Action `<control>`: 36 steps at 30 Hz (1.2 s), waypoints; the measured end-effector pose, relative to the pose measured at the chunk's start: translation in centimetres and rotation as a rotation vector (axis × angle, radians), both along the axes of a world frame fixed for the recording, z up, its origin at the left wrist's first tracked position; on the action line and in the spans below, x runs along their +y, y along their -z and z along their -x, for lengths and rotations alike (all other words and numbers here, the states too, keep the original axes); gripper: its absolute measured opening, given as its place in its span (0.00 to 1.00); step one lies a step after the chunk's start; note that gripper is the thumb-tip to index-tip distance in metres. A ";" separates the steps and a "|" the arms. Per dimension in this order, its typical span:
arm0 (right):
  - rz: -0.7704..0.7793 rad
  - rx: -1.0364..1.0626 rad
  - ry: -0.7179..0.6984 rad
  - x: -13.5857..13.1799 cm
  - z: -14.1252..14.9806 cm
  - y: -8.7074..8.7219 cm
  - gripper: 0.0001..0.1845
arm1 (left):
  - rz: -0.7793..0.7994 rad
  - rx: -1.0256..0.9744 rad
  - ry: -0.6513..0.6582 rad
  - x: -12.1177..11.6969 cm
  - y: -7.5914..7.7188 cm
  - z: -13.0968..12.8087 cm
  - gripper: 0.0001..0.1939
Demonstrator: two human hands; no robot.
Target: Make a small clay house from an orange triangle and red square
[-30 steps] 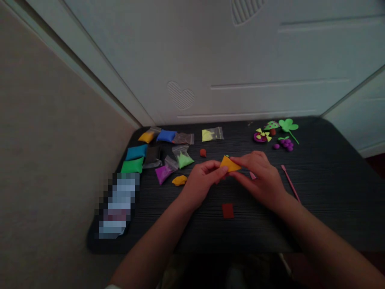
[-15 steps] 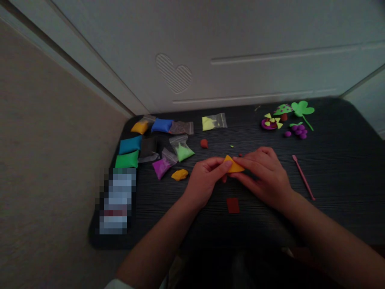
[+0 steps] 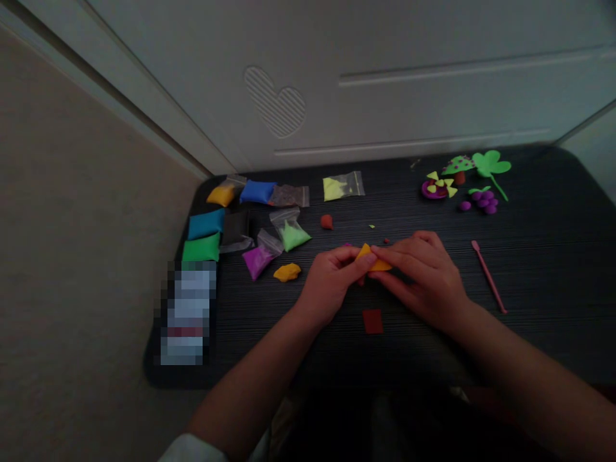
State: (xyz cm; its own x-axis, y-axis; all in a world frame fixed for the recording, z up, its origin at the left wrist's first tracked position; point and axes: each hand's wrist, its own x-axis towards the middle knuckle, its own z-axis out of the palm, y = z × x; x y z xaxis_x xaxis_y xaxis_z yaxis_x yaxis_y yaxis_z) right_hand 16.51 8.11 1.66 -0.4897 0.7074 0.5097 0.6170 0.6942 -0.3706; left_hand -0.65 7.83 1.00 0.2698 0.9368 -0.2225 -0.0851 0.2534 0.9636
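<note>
- Nearest on the dark tabletop (image 3: 317,346), a flat dark-red square (image 3: 373,321) lies just in front of the hands; a blurred-out object is at the left edge.
- The left hand (image 3: 330,282) is nearly closed, thumb and fingers pinching the left part of a yellow-orange piece (image 3: 382,265).
- The right hand (image 3: 426,277) has its fingers bent, thumb and forefinger gripping the same piece's right side; the piece is between both hands, above the tabletop.
- Left of the left hand lies a loose yellow lump (image 3: 287,273); right of the right hand, a slim pink tool (image 3: 489,279).
- Beyond the yellow lump are a purple bag (image 3: 257,262) and a light-green bag (image 3: 292,237), with a reddish-brown lump (image 3: 326,222) to their right.
- Farther back stand out a pale-yellow bag (image 3: 333,188), a purple grape-like cluster (image 3: 485,201), a purple dish (image 3: 426,192) bearing yellow bits, and a green four-lobed shape (image 3: 489,163).
- Behind everything, a white panel (image 3: 409,115) carries a ribbed heart (image 3: 279,106).
</note>
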 end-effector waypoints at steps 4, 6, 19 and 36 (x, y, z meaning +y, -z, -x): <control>0.070 0.051 -0.004 -0.1 0.1 -0.2 0.18 | -0.004 0.043 0.016 0.1 -0.4 0.1 0.14; 0.185 0.109 -0.017 -0.2 0.1 -0.4 0.22 | -0.008 0.070 0.018 0.1 -0.7 0.2 0.12; 0.978 0.696 0.103 0.6 0.1 -0.5 0.08 | -0.017 0.050 0.082 -0.2 -0.7 0.0 0.15; 1.266 0.928 -0.067 0.5 0.1 0.1 0.10 | -0.723 0.564 0.022 -0.3 -0.8 0.7 0.13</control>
State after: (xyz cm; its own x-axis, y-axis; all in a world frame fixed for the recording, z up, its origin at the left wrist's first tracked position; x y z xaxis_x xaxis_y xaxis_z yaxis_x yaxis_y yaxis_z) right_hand 16.38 8.61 1.54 -0.4009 0.8827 -0.2452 -0.1659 -0.3331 -0.9282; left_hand -1.35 7.54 1.80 0.3184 0.8952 0.3117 0.4435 -0.4313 0.7857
